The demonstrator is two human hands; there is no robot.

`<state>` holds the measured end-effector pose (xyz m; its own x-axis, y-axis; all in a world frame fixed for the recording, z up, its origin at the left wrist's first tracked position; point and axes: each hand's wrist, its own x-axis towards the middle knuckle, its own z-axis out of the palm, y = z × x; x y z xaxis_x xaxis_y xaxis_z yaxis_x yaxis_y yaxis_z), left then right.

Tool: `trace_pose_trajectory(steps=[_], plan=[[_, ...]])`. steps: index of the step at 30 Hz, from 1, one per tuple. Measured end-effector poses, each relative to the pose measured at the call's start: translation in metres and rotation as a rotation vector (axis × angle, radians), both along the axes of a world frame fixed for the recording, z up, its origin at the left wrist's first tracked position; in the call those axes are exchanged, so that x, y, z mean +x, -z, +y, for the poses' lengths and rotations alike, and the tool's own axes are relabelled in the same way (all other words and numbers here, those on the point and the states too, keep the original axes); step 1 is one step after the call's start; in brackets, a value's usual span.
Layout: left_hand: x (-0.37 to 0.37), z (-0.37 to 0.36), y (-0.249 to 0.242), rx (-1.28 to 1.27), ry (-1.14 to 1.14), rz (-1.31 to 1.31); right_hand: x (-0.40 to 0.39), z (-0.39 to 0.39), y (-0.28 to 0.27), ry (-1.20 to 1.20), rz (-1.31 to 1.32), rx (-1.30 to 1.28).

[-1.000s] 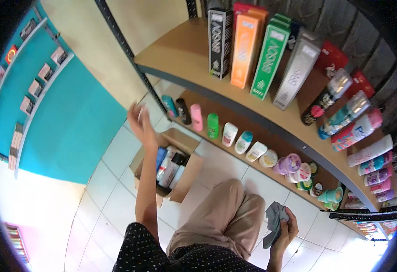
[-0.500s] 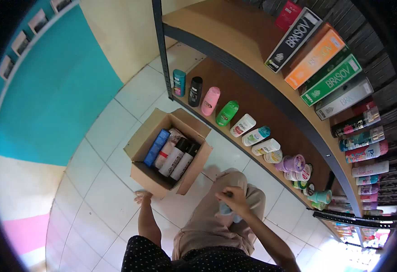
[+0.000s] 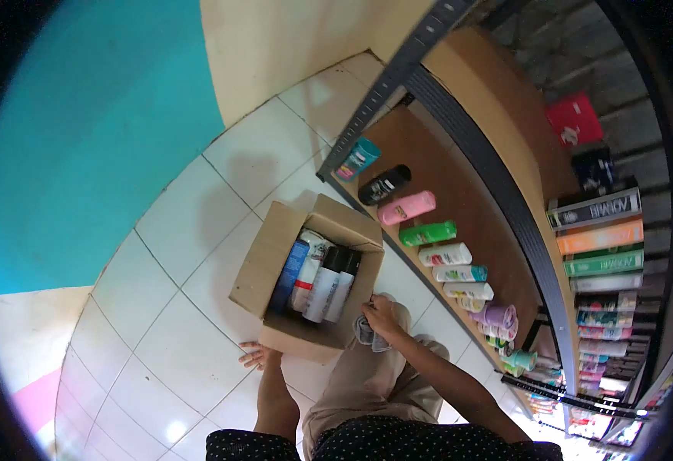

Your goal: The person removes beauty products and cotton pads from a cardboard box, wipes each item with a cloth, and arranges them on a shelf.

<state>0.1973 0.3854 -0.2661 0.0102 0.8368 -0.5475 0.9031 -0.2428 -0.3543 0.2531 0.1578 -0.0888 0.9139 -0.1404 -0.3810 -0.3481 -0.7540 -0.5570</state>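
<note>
My left hand [image 3: 255, 356] lies on the floor tiles with its fingers spread, beside the near left corner of an open cardboard box [image 3: 298, 342]. The box holds a blue package [image 3: 289, 273], a white and red pack [image 3: 309, 265] and two white spray cans with black caps [image 3: 325, 288]. My right hand [image 3: 379, 315] is closed round a grey cloth [image 3: 369, 335], just right of the box and above my knee.
A shelf unit on the right carries a row of bottles [image 3: 429, 233] on its lowest board and boxed goods [image 3: 601, 236] on the board above. White floor tiles [image 3: 152, 307] reach the turquoise wall [image 3: 98, 146] at left.
The view has turned and shifted, so shelf and box appear further right. My right hand, with the cloth, is now closer to the box's right side. My left hand remains on the floor.
</note>
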Motion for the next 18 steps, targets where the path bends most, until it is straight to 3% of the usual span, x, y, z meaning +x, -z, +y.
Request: trace_pose_trajectory(steps=[4, 6, 7, 9, 10, 12, 13, 15, 16, 18], plan=[[-0.018, -0.003, 0.03, 0.256, 0.175, 0.167, 0.016, 0.011, -0.006, 0.045, 0.043, -0.018], [-0.024, -0.006, 0.031, 0.241, 0.49, 0.622, 0.021, 0.011, -0.012, 0.012, 0.014, -0.078], [-0.02, -0.004, 0.016, 0.232, 0.47, 0.636, 0.019, 0.007, -0.003, 0.077, 0.161, -0.021], [0.002, -0.001, -0.031, -0.049, 0.142, 0.052, 0.013, 0.002, 0.001, 0.128, 0.314, 0.029], [-0.002, -0.005, -0.017, -0.052, 0.121, 0.052, 0.013, -0.001, 0.0, 0.105, 0.266, 0.145], [-0.025, -0.008, 0.025, 0.241, 0.173, -0.105, 0.016, -0.005, -0.004, 0.07, 0.228, 0.274], [-0.019, -0.005, 0.016, 0.256, 0.169, -0.101, 0.016, -0.004, -0.013, 0.171, 0.271, 0.408], [0.0, 0.001, -0.02, -0.074, 0.011, -0.019, 0.005, -0.005, -0.029, 0.29, 0.314, 0.564], [-0.004, -0.002, -0.005, -0.052, 0.024, -0.029, 0.0, -0.008, -0.033, 0.375, 0.249, 0.628], [-0.029, -0.007, 0.057, 0.682, 0.168, -0.366, -0.02, -0.016, -0.044, 0.495, 0.177, 0.717]])
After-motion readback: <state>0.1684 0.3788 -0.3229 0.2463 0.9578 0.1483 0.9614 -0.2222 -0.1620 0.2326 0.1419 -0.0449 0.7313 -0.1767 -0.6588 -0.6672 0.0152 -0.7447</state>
